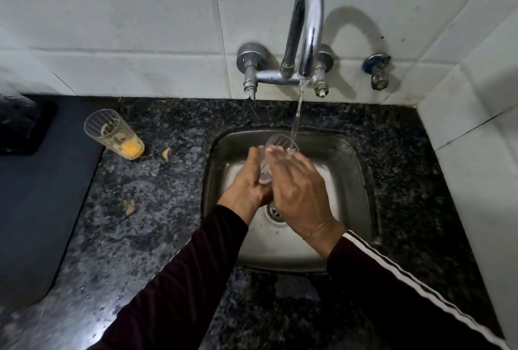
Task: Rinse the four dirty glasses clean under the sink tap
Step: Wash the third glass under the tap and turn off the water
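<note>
Glass [276,150] sits over the steel sink [356,178], held upright between both hands, and most of its body is hidden by them; only the ribbed rim and a sliver of the base show. Left hand [249,181] curls around its left side. Right hand [301,192] lies against the right side with fingers fairly straight, their tips at the rim. Water [297,114] from the chrome tap [305,30] falls at the rim's right edge; whether it lands inside is hard to make out. A second glass [112,133], ribbed, clear and smeared with orange residue at the bottom, stands on the speckled dark granite counter [168,223] far left of the sink, with orange scraps [166,153] nearby. Grey-white tiles [140,27] back the counter. A dark object at the far left is cut off.
</note>
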